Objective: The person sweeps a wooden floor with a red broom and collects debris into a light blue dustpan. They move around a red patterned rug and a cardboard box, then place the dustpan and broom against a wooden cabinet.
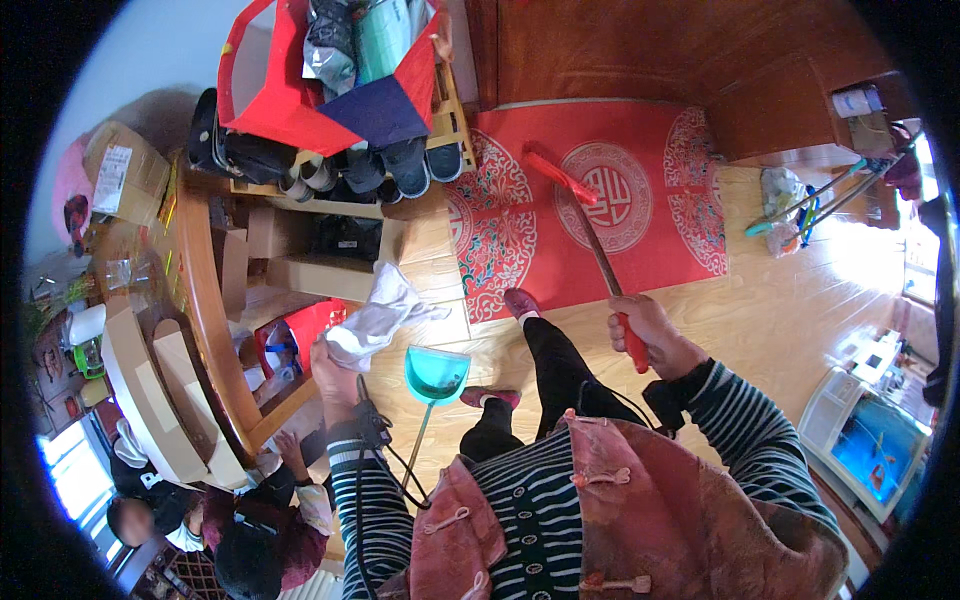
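My right hand (pixel 644 332) is closed round the red grip of a long-handled broom (pixel 605 262); its red head (pixel 562 178) is over a red patterned mat (pixel 645 262). My left hand (pixel 334 378) holds a crumpled white cloth-like item (pixel 375 315), raised left of my body. Below and right of that hand a turquoise dustpan (pixel 437 372) stands with its long thin handle running down beside my left forearm; whether my hand touches this handle I cannot tell.
Shoes (pixel 405 168) and a red bag (pixel 290 120) crowd a wooden rack. Open cardboard boxes (pixel 320 275) lie beside a wooden table (pixel 225 390). Another person's hand (pixel 290 450) is at lower left. Cleaning tools (pixel 830 200) lean by a cabinet (pixel 760 110); a fish tank (pixel 860 445) stands right.
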`<control>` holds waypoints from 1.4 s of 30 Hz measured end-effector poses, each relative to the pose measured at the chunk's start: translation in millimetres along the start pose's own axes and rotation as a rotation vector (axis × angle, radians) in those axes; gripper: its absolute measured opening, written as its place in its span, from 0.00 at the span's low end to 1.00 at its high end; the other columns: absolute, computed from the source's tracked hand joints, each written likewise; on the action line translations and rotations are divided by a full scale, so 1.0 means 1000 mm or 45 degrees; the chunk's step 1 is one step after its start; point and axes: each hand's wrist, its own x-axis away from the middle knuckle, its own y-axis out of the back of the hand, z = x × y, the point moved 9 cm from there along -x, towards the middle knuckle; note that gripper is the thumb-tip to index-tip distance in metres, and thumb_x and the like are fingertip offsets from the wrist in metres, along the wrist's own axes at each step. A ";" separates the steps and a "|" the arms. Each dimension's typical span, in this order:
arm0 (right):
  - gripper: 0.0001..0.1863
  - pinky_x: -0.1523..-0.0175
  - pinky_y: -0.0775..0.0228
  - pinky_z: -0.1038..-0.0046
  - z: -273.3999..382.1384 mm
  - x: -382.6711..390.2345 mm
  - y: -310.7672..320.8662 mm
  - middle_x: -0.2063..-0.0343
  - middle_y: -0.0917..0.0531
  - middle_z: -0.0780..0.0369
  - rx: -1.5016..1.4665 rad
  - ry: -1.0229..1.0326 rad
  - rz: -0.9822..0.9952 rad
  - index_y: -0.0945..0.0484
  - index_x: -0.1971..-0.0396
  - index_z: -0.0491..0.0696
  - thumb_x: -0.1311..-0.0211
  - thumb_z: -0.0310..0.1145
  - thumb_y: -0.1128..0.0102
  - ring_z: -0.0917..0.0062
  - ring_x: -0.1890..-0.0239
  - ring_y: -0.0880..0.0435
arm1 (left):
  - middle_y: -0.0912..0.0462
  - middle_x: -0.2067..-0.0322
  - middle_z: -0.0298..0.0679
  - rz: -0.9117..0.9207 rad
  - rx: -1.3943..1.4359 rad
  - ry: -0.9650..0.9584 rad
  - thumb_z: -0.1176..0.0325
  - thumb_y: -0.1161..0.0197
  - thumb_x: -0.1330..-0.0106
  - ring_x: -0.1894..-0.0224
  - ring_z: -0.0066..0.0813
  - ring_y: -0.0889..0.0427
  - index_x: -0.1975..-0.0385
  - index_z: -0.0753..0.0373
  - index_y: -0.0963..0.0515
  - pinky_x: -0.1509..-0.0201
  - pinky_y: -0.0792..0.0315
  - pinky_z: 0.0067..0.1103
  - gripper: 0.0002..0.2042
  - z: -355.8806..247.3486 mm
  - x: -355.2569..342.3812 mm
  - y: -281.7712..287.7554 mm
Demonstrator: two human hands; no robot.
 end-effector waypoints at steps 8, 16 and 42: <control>0.08 0.84 0.39 0.73 0.063 -0.077 0.063 0.89 0.30 0.64 0.478 0.411 -0.075 0.31 0.72 0.49 0.36 0.37 0.52 0.77 0.89 0.31 | 0.22 0.67 0.37 0.012 -0.340 0.015 0.77 0.44 0.39 0.64 0.27 0.22 0.61 0.62 0.27 0.59 0.25 0.25 0.08 0.001 0.034 0.005; 0.11 0.87 0.40 0.69 -0.055 -0.136 0.048 0.91 0.30 0.61 0.940 0.256 -0.118 0.31 0.73 0.46 0.37 0.38 0.53 0.73 0.90 0.28 | 0.25 0.66 0.39 -0.011 -0.596 0.063 0.74 0.43 0.41 0.64 0.32 0.23 0.61 0.63 0.29 0.61 0.27 0.27 0.09 0.031 0.070 0.051; 0.06 0.79 0.33 0.68 0.162 -0.214 0.147 0.83 0.24 0.59 0.657 0.508 -0.501 0.25 0.70 0.51 0.39 0.31 0.52 0.69 0.82 0.25 | 0.22 0.69 0.47 -0.128 -1.120 0.021 0.67 0.39 0.45 0.66 0.37 0.22 0.63 0.68 0.25 0.60 0.28 0.27 0.13 0.087 0.071 0.112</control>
